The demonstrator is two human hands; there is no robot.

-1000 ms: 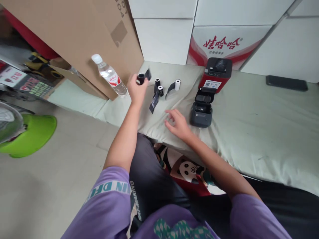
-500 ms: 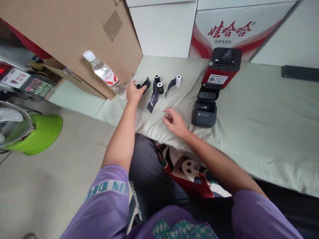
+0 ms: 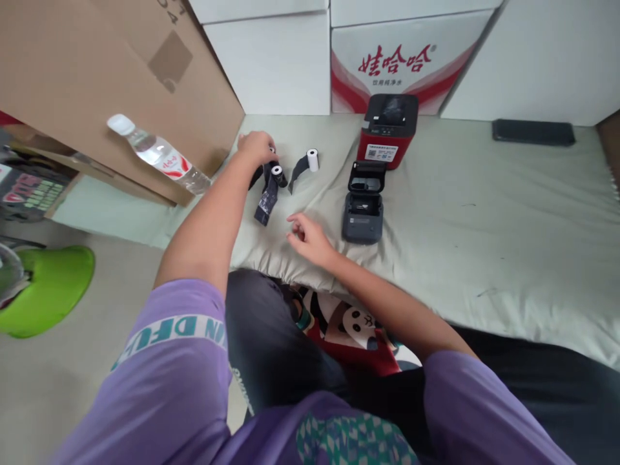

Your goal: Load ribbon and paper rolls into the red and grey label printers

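My left hand (image 3: 256, 146) reaches across the pale green mattress (image 3: 484, 219), its fingers curled over a small black paper roll (image 3: 271, 152) at the far end of a cluster. Just in front lies a second black roll (image 3: 277, 172) with a dark strip trailing toward me. To its right is a white roll (image 3: 312, 159), also with a dark tail. My right hand (image 3: 306, 235) rests on the mattress edge with fingers loosely bent, holding nothing. It is left of a dark grey label printer (image 3: 363, 210) whose lid stands open.
A red and black printer (image 3: 387, 129) stands behind the grey one. A water bottle (image 3: 155, 155) leans against a big cardboard box (image 3: 97, 71). White cartons (image 3: 271, 58) line the back; a flat black device (image 3: 533, 132) lies far right. A green object (image 3: 48, 290) sits on the floor.
My left hand set down the black roll it held up, then moved right onto the far black roll. The view swung left. My right hand stayed near the grey printer.
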